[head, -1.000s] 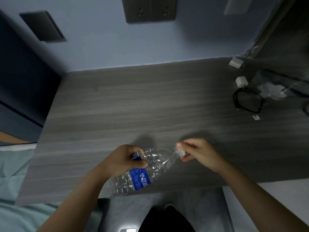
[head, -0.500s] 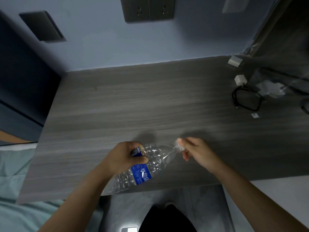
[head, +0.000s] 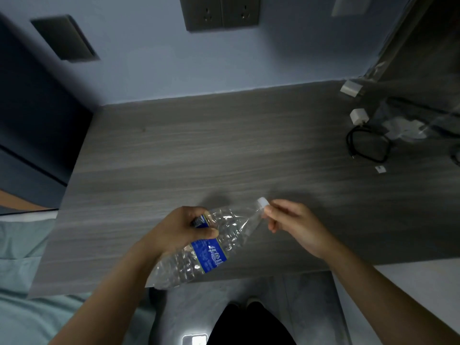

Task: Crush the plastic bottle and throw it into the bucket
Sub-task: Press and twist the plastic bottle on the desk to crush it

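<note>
Bottle: clear plastic bottle (head: 199, 255) with blue label, tilted over the desk (head: 224, 158).
Left hand (head: 178, 231): squeezing its middle.
Right hand (head: 295, 226): fingers pinching beside the white cap (head: 262, 202).

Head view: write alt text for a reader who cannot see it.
A person's left hand grips a clear plastic bottle with a blue label over the near edge of a grey table, while the right hand pinches at the neck just below its white cap. Chargers and a black cable lie far right.

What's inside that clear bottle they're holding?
The plastic bottle looks empty: only crinkled clear walls show, no liquid. The blue label and the left hand cover part of it, and the white cap is on.
</note>
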### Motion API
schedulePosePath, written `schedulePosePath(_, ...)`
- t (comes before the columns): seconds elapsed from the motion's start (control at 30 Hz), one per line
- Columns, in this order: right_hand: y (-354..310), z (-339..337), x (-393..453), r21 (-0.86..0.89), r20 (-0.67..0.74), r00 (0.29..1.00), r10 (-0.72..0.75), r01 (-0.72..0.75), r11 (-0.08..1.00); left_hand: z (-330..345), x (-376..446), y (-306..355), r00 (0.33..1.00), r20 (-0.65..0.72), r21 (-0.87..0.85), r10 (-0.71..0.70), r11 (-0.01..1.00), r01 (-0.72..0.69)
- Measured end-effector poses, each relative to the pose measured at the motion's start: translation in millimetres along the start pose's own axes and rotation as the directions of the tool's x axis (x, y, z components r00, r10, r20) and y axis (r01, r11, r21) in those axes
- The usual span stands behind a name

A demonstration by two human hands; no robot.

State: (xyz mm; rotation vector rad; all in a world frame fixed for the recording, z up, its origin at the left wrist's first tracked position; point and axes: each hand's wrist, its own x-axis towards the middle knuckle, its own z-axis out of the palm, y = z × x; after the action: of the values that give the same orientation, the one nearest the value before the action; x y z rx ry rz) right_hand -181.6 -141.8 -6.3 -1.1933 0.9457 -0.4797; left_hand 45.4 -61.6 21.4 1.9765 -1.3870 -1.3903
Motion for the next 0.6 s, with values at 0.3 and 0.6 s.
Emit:
schedulePosePath(0.3,-4.3,0.3,1.7,0.136,0.020,0.999,0.040,-0.043,0.990,0.8,-2.2,-0.1,1.000,-0.001,-0.021,0.005,1.000,-0.005)
schedulePosePath(0.6,-1.4,11.1,-2.1,0.181,-0.086,0.995,0.046,-0.029,0.983,7.3,-3.8,-2.1,0.998,-0.061,0.063,0.035,0.998,-0.031)
